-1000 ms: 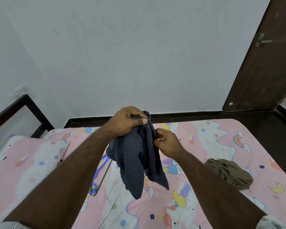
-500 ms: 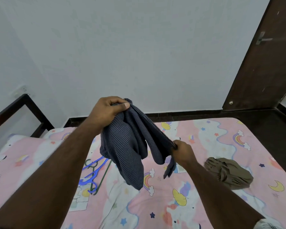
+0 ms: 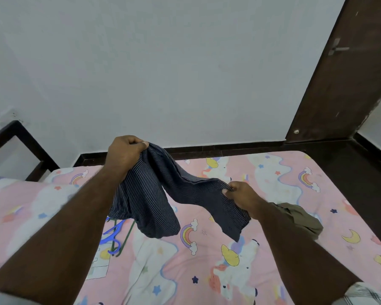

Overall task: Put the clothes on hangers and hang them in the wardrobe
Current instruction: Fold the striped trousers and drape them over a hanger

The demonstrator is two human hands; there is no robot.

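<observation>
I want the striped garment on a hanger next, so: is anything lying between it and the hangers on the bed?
Nothing visible does. The striped garment hangs in the air, held by the left hand and right hand. The hangers lie on the bedsheet just below its left fold, partly hidden behind it. The olive garment lies off to the right.
</observation>
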